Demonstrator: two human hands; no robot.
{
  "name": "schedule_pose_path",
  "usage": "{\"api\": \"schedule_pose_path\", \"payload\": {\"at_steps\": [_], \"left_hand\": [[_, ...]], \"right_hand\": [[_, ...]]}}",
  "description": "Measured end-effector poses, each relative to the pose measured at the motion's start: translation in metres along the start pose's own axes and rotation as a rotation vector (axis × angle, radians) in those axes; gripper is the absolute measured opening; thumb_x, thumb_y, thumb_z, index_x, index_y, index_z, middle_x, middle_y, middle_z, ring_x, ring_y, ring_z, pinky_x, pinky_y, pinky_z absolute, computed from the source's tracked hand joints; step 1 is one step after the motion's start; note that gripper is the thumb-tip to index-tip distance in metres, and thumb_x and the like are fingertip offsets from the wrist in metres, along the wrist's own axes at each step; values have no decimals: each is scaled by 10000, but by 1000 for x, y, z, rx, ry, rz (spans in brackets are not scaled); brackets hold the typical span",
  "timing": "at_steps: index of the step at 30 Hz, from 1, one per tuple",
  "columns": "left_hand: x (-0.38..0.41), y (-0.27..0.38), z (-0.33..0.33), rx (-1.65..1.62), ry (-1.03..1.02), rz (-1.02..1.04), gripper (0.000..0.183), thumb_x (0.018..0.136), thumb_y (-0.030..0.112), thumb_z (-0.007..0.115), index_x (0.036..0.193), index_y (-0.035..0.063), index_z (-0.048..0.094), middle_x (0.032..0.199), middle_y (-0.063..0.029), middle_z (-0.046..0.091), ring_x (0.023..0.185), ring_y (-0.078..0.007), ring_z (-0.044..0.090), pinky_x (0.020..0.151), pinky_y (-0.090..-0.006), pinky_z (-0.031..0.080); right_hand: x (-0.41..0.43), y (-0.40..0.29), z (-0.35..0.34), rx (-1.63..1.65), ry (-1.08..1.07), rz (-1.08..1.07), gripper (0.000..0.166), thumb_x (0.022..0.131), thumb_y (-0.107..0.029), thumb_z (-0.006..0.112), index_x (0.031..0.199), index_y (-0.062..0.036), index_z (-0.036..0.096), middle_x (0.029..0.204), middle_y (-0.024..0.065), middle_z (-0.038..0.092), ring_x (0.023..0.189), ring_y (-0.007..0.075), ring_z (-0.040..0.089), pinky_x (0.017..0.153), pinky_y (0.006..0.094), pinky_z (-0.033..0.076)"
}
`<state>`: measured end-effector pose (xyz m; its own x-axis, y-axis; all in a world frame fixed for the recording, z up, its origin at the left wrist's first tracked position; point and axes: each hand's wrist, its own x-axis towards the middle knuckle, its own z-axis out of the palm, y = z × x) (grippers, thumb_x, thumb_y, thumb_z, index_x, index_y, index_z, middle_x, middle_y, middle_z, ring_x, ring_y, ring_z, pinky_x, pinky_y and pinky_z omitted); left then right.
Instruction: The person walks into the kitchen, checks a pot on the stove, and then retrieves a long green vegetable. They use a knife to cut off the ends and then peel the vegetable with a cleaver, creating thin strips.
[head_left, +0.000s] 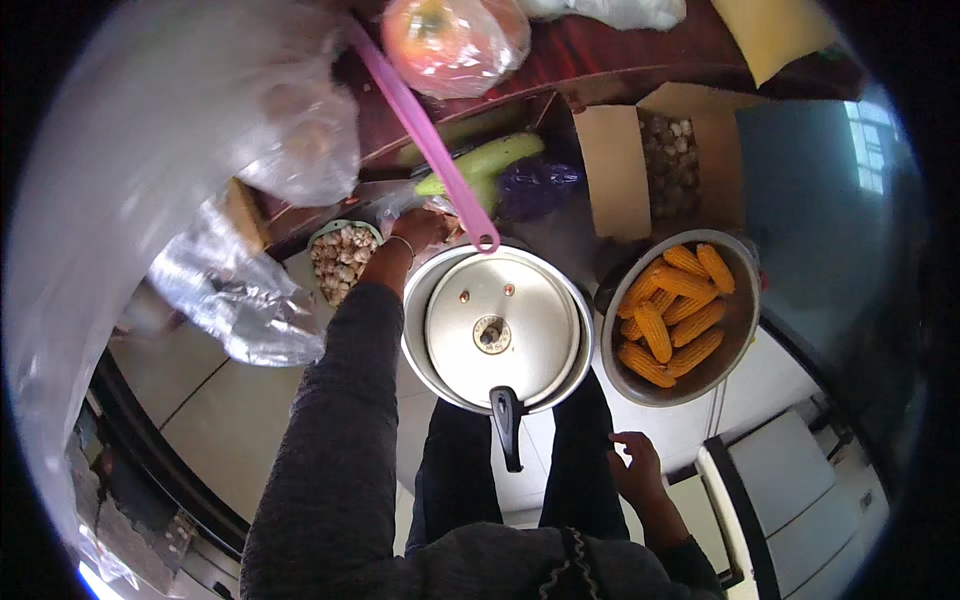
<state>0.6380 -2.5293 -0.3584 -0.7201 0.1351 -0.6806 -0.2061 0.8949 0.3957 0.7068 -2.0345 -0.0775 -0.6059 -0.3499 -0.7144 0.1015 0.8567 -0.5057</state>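
My left hand (420, 229) reaches down beyond the pot, among a thin clear plastic bag (390, 210) and small reddish things. Its fingers are partly hidden, so I cannot tell whether they grip anything. Just left of it, a green basket (312, 244) holds garlic bulbs (342, 259). Before my legs stands a metal pot (415, 330), with a pressure cooker lid (457, 360) lying within its rim. The lid's black handle (508, 427) points towards me. Beside my right thigh, my right hand (637, 466) hangs empty with its fingers apart.
A metal basin (739, 360) at right holds several corn cobs (682, 285). Behind it, an open cardboard box (616, 172) contains garlic. A pink plastic handle (435, 142) juts out above a green gourd (499, 157) and a purple bag (536, 187). Clear plastic bags (247, 300) hang at left.
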Motion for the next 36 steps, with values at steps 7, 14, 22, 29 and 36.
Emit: {"api": "schedule_pose_path", "payload": {"at_steps": [7, 14, 22, 29, 36], "left_hand": [[61, -71, 56, -306, 421, -325, 554, 773, 372, 714, 1195, 28, 611, 1167, -250, 625, 1104, -385, 597, 964, -421, 473], [115, -126, 80, -243, 434, -192, 777, 673, 343, 822, 1314, 52, 492, 1237, -218, 587, 1160, -359, 560, 1004, -420, 447], [126, -106, 57, -59, 162, -488, 914, 611, 504, 837, 1318, 77, 447, 1327, -186, 488, 1224, -384, 478, 1042, -457, 415], [111, -90, 54, -86, 178, -485, 966, 592, 488, 841, 1330, 55, 394, 1344, -225, 434, 1253, -386, 457, 1040, -442, 421], [100, -52, 32, -79, 99, -472, 820, 625, 450, 811, 1243, 20, 486, 1221, -235, 560, 1125, -370, 580, 951, -437, 486]], "right_hand": [[13, -2, 8, 48, -83, 107, 278, 801, -101, 661, 1071, -51, 622, 1068, 162, 641, 1027, 350, 596, 899, 434, 486], [20, 12, 19, 13, -102, 139, 266, 800, -75, 662, 1063, -47, 630, 1005, 161, 656, 898, 321, 634, 755, 390, 531], [26, 11, 20, 45, -148, 229, 262, 801, -84, 662, 1060, -44, 644, 999, 164, 657, 893, 319, 635, 757, 405, 521], [33, 6, 19, 41, -157, 204, 248, 797, -70, 654, 1043, -36, 646, 1004, 166, 661, 902, 313, 646, 761, 378, 542], [28, 13, 22, 13, -143, 184, 243, 806, -73, 641, 1045, -29, 653, 989, 171, 664, 901, 312, 656, 755, 385, 556]]}}
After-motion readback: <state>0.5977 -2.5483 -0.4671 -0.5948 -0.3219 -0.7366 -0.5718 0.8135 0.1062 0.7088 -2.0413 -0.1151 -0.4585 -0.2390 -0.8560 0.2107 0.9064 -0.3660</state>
